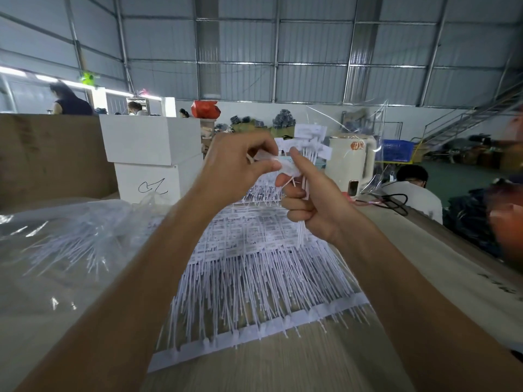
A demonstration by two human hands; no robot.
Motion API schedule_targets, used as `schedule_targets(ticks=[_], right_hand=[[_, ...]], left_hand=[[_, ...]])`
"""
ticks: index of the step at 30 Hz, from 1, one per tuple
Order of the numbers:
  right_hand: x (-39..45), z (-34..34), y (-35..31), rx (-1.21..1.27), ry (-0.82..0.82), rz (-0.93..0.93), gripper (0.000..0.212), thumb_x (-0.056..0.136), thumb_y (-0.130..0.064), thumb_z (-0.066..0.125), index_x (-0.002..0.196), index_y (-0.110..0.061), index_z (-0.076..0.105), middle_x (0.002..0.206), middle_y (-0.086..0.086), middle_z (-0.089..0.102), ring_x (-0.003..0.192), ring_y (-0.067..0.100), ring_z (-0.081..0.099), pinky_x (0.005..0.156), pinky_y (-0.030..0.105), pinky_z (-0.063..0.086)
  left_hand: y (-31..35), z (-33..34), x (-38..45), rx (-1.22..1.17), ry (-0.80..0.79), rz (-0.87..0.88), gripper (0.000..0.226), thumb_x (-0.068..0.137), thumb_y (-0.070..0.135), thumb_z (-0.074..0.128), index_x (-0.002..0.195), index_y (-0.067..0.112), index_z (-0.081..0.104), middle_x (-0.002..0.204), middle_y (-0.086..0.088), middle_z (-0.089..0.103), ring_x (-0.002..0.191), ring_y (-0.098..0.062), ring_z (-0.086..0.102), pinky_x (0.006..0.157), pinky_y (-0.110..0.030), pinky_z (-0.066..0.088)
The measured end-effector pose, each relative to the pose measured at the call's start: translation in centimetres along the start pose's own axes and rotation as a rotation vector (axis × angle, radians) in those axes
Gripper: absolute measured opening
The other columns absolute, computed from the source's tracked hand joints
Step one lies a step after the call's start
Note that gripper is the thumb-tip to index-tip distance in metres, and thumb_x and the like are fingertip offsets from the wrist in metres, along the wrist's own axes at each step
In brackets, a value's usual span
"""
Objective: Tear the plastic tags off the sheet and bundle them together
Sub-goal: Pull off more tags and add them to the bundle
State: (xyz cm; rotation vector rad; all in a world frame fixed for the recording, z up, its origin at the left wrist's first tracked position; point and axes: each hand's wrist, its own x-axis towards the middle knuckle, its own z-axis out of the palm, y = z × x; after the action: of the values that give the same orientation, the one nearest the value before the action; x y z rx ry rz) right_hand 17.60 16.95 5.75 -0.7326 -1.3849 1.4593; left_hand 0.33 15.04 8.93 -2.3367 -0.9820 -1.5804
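Right hand (314, 205) fisted around a bundle of tags (307, 154), flag ends up, thumb raised. Left hand (240, 165) pinches a small pale piece at the bundle's top; what it is cannot be told. Sheet of tags (254, 273) lies on the table (283, 372) directly below the bundle. Left of sheet: clear plastic bag (65, 241) holding loose strips. Beyond sheet: white boxes (152, 154), cream kettle (351, 162). Both forearms cover part of the sheet's edges.
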Motion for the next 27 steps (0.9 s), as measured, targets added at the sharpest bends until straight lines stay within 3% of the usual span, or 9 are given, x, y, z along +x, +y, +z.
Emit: schedule_targets(ticks=[3,6,9,13,16,20,24,27], right_hand=[[0.1,-0.1,-0.1,0.052,-0.016,0.052,0.040,0.098,-0.049,0.061,0.077,-0.016,0.052,0.067,-0.005,0.019,0.047,0.007,0.014,0.035,0.018,0.015],[0.2,-0.2,-0.1,0.105,0.006,0.026,0.035,0.098,-0.041,0.062,0.079,-0.015,0.050,0.067,-0.005,0.020,0.045,0.005,0.016,0.033,0.017,0.017],[0.1,0.1,-0.1,0.101,0.025,-0.004,0.032,0.099,-0.034,0.063,0.078,-0.014,0.050,0.065,-0.005,0.021,0.045,0.005,0.017,0.033,0.017,0.018],[0.0,0.5,-0.1,0.057,0.073,-0.091,0.033,0.097,-0.022,0.068,0.070,-0.019,0.050,0.059,-0.007,0.028,0.043,0.005,0.022,0.035,0.017,0.022],[-0.2,0.9,-0.3,-0.022,0.083,-0.158,0.034,0.098,-0.023,0.067,0.069,-0.021,0.049,0.055,-0.010,0.032,0.042,0.004,0.028,0.037,0.017,0.025],[-0.4,1.4,-0.4,-0.177,0.055,-0.269,0.025,0.099,-0.026,0.067,0.074,-0.023,0.064,0.062,-0.003,0.026,0.048,0.010,0.022,0.041,0.021,0.024],[-0.6,1.6,0.1,-0.343,-0.001,-0.344,0.013,0.098,-0.020,0.067,0.092,-0.011,0.061,0.064,-0.001,0.031,0.050,0.010,0.025,0.045,0.025,0.024],[-1.0,1.6,0.5,-0.454,-0.050,-0.389,0.015,0.098,-0.018,0.067,0.097,-0.005,0.061,0.060,-0.008,0.037,0.049,0.009,0.027,0.047,0.027,0.024]], left_hand=[[0.2,0.4,-0.2,0.171,-0.050,0.132,0.012,0.086,0.021,0.078,0.082,0.013,0.070,0.073,0.010,0.066,0.067,-0.007,0.060,0.064,-0.034,0.052],[0.0,0.5,-0.2,0.104,-0.026,0.093,0.015,0.088,0.023,0.075,0.081,0.010,0.071,0.068,0.001,0.067,0.062,-0.018,0.059,0.061,-0.039,0.050],[-0.2,0.4,-0.4,-0.032,-0.026,-0.056,0.011,0.086,0.017,0.078,0.083,0.008,0.072,0.068,-0.004,0.069,0.062,-0.020,0.064,0.063,-0.038,0.054],[-0.4,0.6,-0.5,-0.276,-0.023,-0.299,0.009,0.088,0.008,0.075,0.081,0.008,0.069,0.061,-0.001,0.069,0.049,-0.013,0.059,0.050,-0.022,0.047],[-0.5,0.1,-0.3,-0.417,-0.033,-0.418,0.009,0.088,0.004,0.073,0.081,0.008,0.070,0.060,-0.004,0.068,0.049,-0.015,0.057,0.048,-0.022,0.046],[-0.6,-0.6,0.0,-0.529,0.008,-0.546,0.013,0.085,-0.002,0.069,0.079,0.009,0.072,0.059,-0.007,0.065,0.047,-0.017,0.053,0.045,-0.023,0.043],[-0.6,-0.7,0.6,-0.517,0.180,-0.679,0.028,0.077,-0.008,0.069,0.096,0.013,0.068,0.057,-0.008,0.063,0.044,-0.018,0.050,0.043,-0.022,0.037],[-1.0,-0.1,0.3,-0.392,0.269,-0.705,0.033,0.077,-0.010,0.066,0.098,0.015,0.064,0.077,-0.009,0.066,0.047,-0.012,0.056,0.042,-0.020,0.038]])
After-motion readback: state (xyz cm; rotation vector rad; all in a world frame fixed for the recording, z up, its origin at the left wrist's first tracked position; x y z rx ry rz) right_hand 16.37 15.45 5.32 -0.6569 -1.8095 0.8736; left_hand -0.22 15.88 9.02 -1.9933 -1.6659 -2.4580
